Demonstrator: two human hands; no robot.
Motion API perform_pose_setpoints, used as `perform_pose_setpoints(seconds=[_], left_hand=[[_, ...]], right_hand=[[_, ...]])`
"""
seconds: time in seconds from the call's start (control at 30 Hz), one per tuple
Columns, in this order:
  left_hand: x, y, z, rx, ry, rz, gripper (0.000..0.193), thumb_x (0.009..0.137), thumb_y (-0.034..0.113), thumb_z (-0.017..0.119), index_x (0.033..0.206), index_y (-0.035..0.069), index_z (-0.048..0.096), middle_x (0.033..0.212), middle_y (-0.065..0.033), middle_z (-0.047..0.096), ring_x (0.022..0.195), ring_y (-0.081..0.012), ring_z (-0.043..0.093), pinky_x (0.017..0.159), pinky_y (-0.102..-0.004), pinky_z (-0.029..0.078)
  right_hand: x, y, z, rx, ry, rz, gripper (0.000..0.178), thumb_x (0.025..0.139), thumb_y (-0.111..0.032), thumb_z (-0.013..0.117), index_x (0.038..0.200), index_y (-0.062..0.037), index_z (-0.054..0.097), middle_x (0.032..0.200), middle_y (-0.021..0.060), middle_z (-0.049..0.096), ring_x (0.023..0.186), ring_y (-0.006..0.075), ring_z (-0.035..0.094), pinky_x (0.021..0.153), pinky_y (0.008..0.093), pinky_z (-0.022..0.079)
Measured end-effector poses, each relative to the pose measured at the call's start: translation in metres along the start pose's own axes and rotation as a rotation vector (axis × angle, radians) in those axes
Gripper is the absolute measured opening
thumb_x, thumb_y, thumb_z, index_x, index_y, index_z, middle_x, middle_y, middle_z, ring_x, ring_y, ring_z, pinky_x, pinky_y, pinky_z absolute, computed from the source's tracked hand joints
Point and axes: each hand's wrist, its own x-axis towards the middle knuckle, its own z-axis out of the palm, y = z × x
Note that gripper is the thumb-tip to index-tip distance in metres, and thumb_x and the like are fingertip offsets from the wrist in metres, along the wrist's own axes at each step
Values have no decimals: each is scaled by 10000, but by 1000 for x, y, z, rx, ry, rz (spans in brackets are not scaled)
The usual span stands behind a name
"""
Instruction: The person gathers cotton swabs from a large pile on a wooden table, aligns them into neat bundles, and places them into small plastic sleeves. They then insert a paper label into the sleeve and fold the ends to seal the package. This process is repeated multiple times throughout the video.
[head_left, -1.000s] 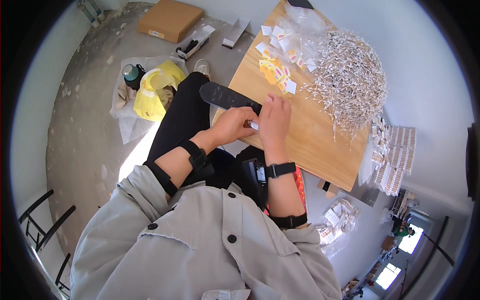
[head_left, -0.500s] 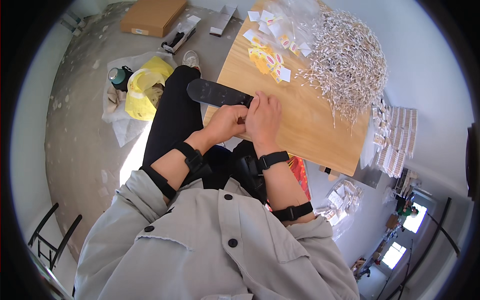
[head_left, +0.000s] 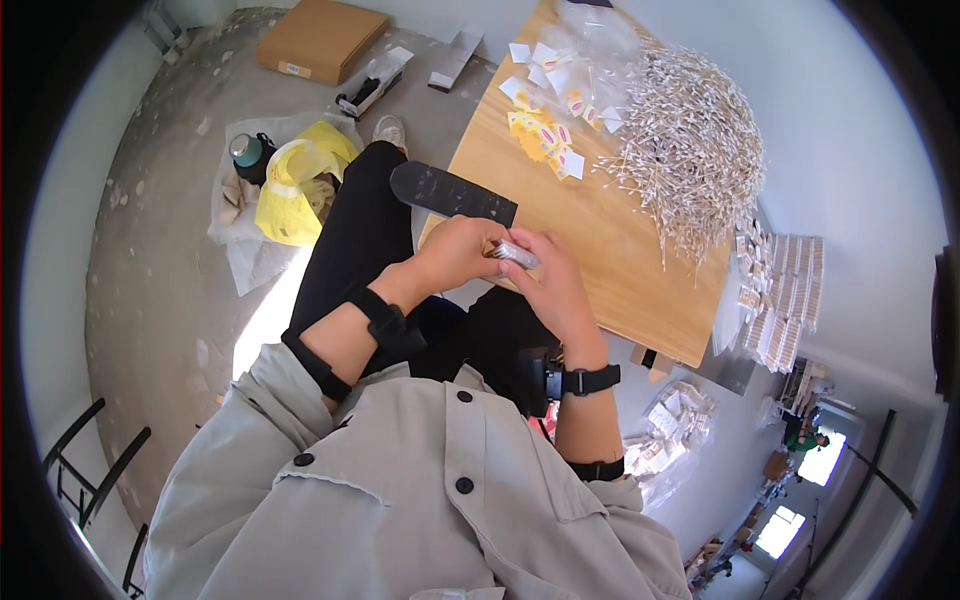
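Between my two hands is a small clear plastic packet with whitish contents [head_left: 516, 254], held over the near left edge of the wooden table [head_left: 600, 225]. My left hand [head_left: 460, 252] pinches its left end with bent fingers. On its right side, the thumb and fingers of my right hand [head_left: 557, 285] close around it. Just beyond my hands lies a long black flat bar with a rounded end [head_left: 450, 192], sticking out past the table's left edge. A large loose heap of cotton swabs [head_left: 690, 150] covers the table's far right part.
Yellow and white printed cards [head_left: 545, 140] lie at the far left of the table, beside clear plastic bags [head_left: 605, 45]. Stacked packs [head_left: 795, 285] stand right of the table. A yellow bag [head_left: 290, 200], a bottle [head_left: 245, 150] and a cardboard box [head_left: 320, 40] are on the floor at left.
My right hand has turned and shifted slightly right and down, away from the black bar's end. The packet, hidden under my fingers before, now shows between both hands.
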Motion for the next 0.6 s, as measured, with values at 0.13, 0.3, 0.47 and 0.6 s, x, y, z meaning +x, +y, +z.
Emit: perform_pose_setpoints(seconds=[0.13,0.3,0.47,0.6], left_hand=[[-4,55,-16,240,92,100,607,733,222,823,1248,92,528,814,-49,701,761,-282,673,650,-364,494],[-10,101,-39,256,455,295,695,632,212,891,1232,97,559,939,-41,614,775,-213,593,728,-323,473],[-26,127,-35,-72,402,186,452,630,118,894,1007,52,652,925,-51,590,784,-153,557,755,-300,467],[-24,130,-16,-146,493,315,324,651,98,877,903,43,680,889,-73,623,765,-193,594,678,-289,485]], right_hand=[[-16,3,-5,285,74,182,312,954,-146,624,1234,-13,585,1102,105,610,1033,198,614,890,327,485],[-23,-22,2,1363,260,188,315,1026,-147,499,1326,-51,507,1232,110,591,1160,190,570,1020,325,439],[-22,-25,15,1831,90,105,337,1063,-231,406,1364,-93,470,1406,111,517,1299,242,494,1111,414,388],[-22,-27,32,2042,14,20,347,1068,-276,393,1359,-122,502,1364,91,543,1327,266,473,1154,451,343]])
